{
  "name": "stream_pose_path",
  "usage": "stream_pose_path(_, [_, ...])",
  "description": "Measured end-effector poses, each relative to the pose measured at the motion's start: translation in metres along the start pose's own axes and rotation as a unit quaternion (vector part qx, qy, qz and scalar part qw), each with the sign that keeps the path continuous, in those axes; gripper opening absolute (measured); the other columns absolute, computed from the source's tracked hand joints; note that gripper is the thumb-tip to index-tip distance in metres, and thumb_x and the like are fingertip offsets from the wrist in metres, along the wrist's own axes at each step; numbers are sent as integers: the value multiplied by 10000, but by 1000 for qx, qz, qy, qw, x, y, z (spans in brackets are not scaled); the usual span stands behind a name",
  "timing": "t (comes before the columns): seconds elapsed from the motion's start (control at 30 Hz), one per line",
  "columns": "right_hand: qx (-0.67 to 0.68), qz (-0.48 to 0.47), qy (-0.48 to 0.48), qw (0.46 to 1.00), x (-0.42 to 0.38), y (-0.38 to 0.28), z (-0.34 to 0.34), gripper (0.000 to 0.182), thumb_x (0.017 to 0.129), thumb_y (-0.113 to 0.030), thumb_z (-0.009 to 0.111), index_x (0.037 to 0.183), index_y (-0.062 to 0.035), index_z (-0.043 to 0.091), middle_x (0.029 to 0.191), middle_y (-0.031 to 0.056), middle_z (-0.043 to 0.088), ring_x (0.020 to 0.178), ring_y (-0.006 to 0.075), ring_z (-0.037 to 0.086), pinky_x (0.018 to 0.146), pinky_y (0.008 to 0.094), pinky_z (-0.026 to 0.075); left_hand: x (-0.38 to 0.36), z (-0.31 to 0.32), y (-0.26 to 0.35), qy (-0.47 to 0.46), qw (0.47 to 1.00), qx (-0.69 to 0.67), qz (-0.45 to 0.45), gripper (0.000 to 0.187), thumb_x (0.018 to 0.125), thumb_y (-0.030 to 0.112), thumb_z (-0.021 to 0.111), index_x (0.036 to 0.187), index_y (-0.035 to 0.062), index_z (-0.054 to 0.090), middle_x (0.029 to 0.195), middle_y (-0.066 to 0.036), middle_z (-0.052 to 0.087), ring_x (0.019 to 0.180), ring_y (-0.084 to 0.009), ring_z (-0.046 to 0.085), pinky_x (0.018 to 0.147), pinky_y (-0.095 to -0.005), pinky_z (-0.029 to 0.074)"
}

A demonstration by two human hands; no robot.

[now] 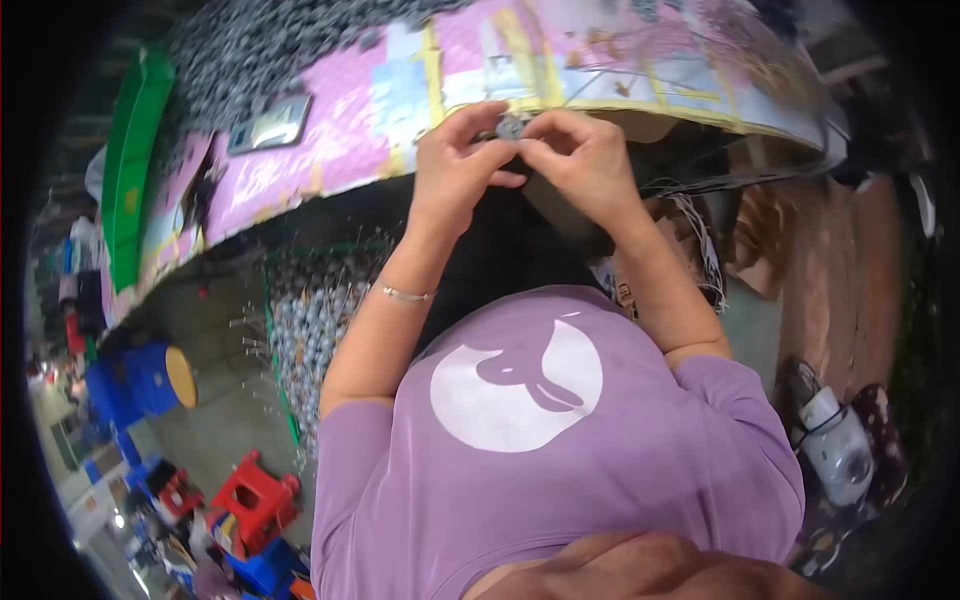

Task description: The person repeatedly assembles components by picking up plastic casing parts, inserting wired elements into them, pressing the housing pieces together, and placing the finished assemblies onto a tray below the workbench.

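Note:
A small grey round part point(511, 127) sits between my two hands at the near edge of the table. My left hand point(462, 150) pinches it from the left with thumb and fingers. From the right, my right hand point(578, 150) has thumb and forefinger closed on the same part. The fingertips cover much of it, and its exact kind is too small to make out. Just beyond the hands lies the pink table cover point(345, 95), patched with yellow tape.
A large heap of grey parts point(265, 45) spreads over the far left, near a phone-like flat object point(272, 123) and a green tray point(138, 165). Below stands a crate of grey pieces point(315, 330). A red stool point(252, 505) is lower left; loose wires point(705, 240) hang right.

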State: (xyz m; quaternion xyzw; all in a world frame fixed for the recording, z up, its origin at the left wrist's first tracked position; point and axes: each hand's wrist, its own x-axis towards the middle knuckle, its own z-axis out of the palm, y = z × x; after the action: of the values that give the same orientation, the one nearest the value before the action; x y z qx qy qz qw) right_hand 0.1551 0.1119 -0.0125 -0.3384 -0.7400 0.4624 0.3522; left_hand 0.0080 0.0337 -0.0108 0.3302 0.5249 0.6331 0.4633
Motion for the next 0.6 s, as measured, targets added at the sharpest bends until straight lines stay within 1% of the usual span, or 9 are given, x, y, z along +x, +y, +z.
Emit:
stream_pose_path(0.03, [-8, -3, -6, 1000, -1, 0, -1, 123, 801, -131, 715, 864, -26, 726, 719, 43, 699, 638, 101, 640, 622, 272, 520, -1, 0, -1, 8, 1000, -1, 6, 422, 868, -18, 650, 1276, -88, 574, 1127, -151, 641, 901, -194, 695, 676, -310, 654])
stream_pose_path(0.17, [-31, 36, -41, 998, -5, 1, -8, 113, 803, -108, 719, 855, -9, 709, 709, 44, 693, 646, 94, 642, 625, 257, 517, 3, 1, -9, 32, 998, 47, 4, 355, 891, -5, 635, 1231, -101, 593, 1053, -152, 676, 849, -197, 706, 662, -311, 654])
stream_pose_path(0.27, [78, 67, -25, 994, -13, 9, -7, 94, 806, -72, 732, 862, -4, 699, 706, 44, 685, 645, 96, 644, 627, 249, 520, 4, 2, -8, 44, 999, 22, -4, 303, 913, -2, 604, 1191, -121, 602, 1014, -176, 699, 848, -230, 729, 668, -301, 652])
stream_pose_path(0.37, [134, 68, -7, 989, -27, 15, -6, 99, 812, -31, 755, 885, -9, 692, 807, 58, 720, 675, 111, 656, 647, 254, 534, 3, 4, -1, 45, 998, -35, -23, 273, 930, 1, 573, 1163, -137, 606, 1013, -215, 708, 858, -275, 745, 664, -285, 646])
stream_pose_path(0.43, [61, -85, 38, 994, -36, 28, 1, 106, 819, -12, 758, 897, -13, 686, 891, 73, 734, 733, 130, 679, 691, 263, 547, 3, 2, -2, 36, 996, -78, -34, 262, 939, 7, 559, 1149, -140, 610, 1012, -236, 710, 866, -301, 750, 658, -275, 640])
stream_pose_path(0.47, [23, -161, 60, 985, -38, 32, 3, 112, 822, -2, 760, 903, -15, 683, 933, 81, 741, 761, 139, 691, 713, 267, 553, 2, 2, -1, 29, 995, -93, -38, 267, 938, 12, 563, 1152, -141, 610, 1011, -240, 711, 851, -297, 750, 651, -277, 638])
stream_pose_path(0.53, [0, -229, 78, 970, -30, 41, 1, 110, 829, 0, 757, 910, -20, 686, 990, 100, 739, 840, 159, 704, 766, 284, 559, -3, 7, 7, 16, 991, -123, -47, 278, 935, 20, 571, 1158, -142, 610, 1009, -248, 712, 820, -290, 751, 637, -280, 635])
stream_pose_path(0.57, [-11, -262, 87, 961, -24, 46, 1, 109, 832, 2, 756, 914, -22, 688, 1018, 110, 737, 879, 169, 711, 792, 292, 562, -6, 9, 13, -10, 992, -113, -55, 277, 932, 20, 574, 1155, -140, 614, 1003, -244, 714, 802, -284, 750, 632, -280, 634])
stream_pose_path(0.6, [77, -161, 87, 980, -21, 47, 2, 106, 862, 10, 733, 960, -7, 696, 1032, 127, 731, 959, 196, 711, 838, 321, 567, -10, 11, 19, -36, 992, -103, -63, 275, 930, 19, 576, 1151, -138, 619, 998, -241, 716, 785, -278, 749, 627, -280, 633])
